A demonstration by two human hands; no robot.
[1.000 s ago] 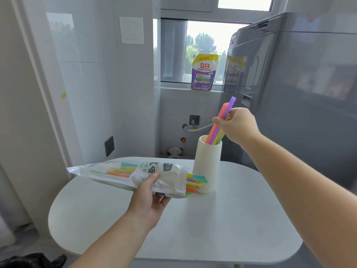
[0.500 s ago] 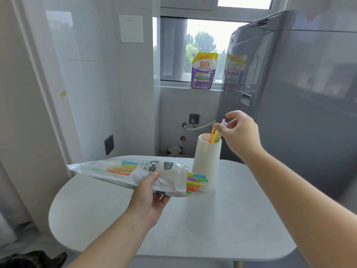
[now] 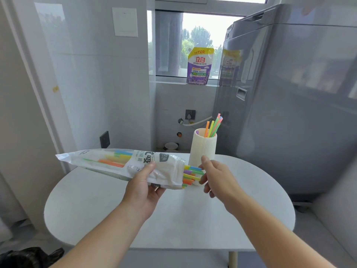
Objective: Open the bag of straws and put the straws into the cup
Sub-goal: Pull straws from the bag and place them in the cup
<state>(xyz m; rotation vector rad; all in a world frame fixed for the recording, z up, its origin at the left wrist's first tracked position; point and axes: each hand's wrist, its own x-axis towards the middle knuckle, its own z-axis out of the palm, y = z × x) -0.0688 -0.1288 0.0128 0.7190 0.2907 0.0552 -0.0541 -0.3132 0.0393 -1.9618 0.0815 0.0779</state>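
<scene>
My left hand (image 3: 144,188) grips a white plastic straw bag (image 3: 116,163), held level above the table with its open end to the right. Several coloured straw ends (image 3: 192,174) stick out of that opening. My right hand (image 3: 217,176) is beside those ends, fingers apart, fingertips touching or nearly touching them. Behind it stands a cream ribbed cup (image 3: 202,149) on the white table (image 3: 173,219). Several coloured straws (image 3: 213,126) lean inside the cup toward the right.
A grey washing machine (image 3: 289,103) stands right behind the table. A purple detergent pouch (image 3: 199,65) sits on the windowsill. The tiled wall (image 3: 87,84) is at the left. A black bag (image 3: 29,257) lies on the floor at the lower left.
My right hand let go of the straws in the cup and came down to the bag's open end. The bag stays in my left hand.
</scene>
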